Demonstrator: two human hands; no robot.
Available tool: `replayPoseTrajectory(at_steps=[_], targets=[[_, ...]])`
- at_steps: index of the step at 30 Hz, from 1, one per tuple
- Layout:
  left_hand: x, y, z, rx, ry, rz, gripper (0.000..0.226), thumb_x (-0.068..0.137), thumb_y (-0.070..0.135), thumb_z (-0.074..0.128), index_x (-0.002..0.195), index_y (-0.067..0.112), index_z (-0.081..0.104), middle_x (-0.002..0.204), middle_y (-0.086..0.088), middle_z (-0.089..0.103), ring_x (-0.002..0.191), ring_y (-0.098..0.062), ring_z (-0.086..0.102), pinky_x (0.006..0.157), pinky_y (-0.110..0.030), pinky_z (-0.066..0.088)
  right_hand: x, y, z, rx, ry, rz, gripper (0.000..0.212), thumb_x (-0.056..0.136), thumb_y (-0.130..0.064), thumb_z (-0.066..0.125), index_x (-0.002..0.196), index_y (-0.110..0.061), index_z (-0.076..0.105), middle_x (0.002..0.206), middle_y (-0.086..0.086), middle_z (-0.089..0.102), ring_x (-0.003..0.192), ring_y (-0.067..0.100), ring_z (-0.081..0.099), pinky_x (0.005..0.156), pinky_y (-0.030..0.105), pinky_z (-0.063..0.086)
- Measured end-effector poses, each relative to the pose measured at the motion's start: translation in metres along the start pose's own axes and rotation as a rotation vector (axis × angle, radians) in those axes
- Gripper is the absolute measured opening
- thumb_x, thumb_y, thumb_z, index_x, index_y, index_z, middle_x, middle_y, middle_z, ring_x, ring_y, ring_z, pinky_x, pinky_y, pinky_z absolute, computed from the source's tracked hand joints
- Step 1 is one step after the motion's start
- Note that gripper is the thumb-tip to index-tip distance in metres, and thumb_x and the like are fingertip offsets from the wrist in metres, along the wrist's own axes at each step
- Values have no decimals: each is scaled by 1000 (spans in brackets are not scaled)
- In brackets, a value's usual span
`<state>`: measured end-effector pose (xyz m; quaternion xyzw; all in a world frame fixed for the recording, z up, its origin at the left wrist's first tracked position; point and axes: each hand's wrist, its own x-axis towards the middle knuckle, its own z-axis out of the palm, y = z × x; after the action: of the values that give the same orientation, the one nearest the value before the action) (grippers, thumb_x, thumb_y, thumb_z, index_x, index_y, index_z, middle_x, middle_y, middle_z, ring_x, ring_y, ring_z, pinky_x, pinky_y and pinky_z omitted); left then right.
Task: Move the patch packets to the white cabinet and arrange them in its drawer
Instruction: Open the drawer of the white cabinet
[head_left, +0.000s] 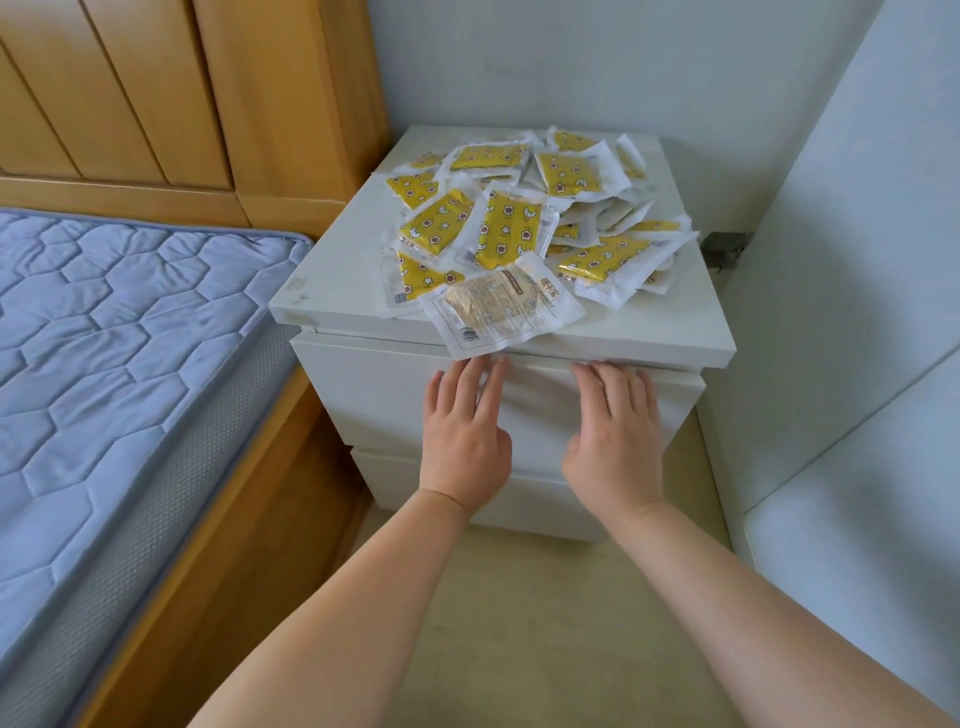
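The patch packets (524, 223) lay in a loose heap on top of the white cabinet (332, 283), just beyond and above both hands. One pale packet (498, 312) overhung the front edge right over the left hand's fingertips. So the move to the cabinet looked done. The arranging had not begun, since the upper drawer (363, 384) was shut (no gap showed). The left hand (465, 431) and right hand (615, 441) rested flat on that drawer front, fingers straight, holding nothing, tips at the slit beneath the top. Opening it seemed the step in hand. A blue mattress (130, 338) lay off to the left of the left hand.
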<state>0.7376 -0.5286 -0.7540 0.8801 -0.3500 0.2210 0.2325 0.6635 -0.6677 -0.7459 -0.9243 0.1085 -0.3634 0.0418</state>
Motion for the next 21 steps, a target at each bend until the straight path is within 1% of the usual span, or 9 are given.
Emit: replayPoseTrajectory(at_steps=[5,8,11,13,15,16,17,19,21], targets=[[-4,11,-11,37,-62,-54,61,73,13,42,133,3,50,131,-16,52,126,-33,39,101,-53,39,2,0,-12,-45,-5,-39,62,55,4,61,117,3,61,99,13,58,93,28,42,92,39,34],[-11,13,-20,104,-91,-46,60,75,15,44,134,5,49,131,-15,52,127,-31,37,101,-51,40,-4,-2,-17,-75,-39,-36,63,53,2,68,116,2,62,94,12,58,89,26,41,89,37,33],[-23,20,-30,188,-118,-73,66,74,16,61,138,7,46,129,-12,54,125,-27,35,99,-50,43,-11,-8,-32,-81,-91,-36,59,53,-2,73,111,-2,64,92,9,57,85,27,48,86,36,37],[-31,26,-42,259,-137,-82,72,75,21,69,141,8,43,126,-9,55,122,-26,38,97,-47,43,-17,-9,-47,-31,-139,-36,52,56,-2,74,107,-4,65,93,8,56,84,29,54,85,39,43],[-37,34,-62,351,-191,-54,68,86,30,62,146,13,34,128,-5,50,119,-24,41,99,-42,39,-22,-13,-65,43,-220,-39,43,67,-2,69,110,-6,64,99,8,58,92,30,55,88,43,45],[-39,36,-69,397,-229,-34,62,93,34,54,147,17,30,131,-3,45,120,-24,40,101,-40,35,-25,-16,-74,58,-284,-47,39,74,-4,64,113,-8,63,104,6,59,98,29,54,91,42,43],[-43,39,-76,430,-248,-19,55,97,37,47,146,20,30,133,-2,42,120,-23,39,102,-38,33,-28,-18,-82,58,-343,-63,34,81,-8,59,115,-11,60,107,4,61,100,26,55,92,39,41],[-53,46,-90,450,-256,-16,43,99,40,44,137,22,41,129,-2,42,116,-23,39,99,-35,34,-36,-24,-96,85,-399,-60,23,89,-12,52,111,-15,58,98,2,65,91,24,57,81,36,45],[-64,53,-102,391,-244,-41,34,98,40,45,126,20,50,124,-2,45,112,-22,40,97,-33,35,-44,-30,-108,126,-452,0,11,93,-17,51,103,-16,55,85,3,64,78,25,57,68,36,48]])
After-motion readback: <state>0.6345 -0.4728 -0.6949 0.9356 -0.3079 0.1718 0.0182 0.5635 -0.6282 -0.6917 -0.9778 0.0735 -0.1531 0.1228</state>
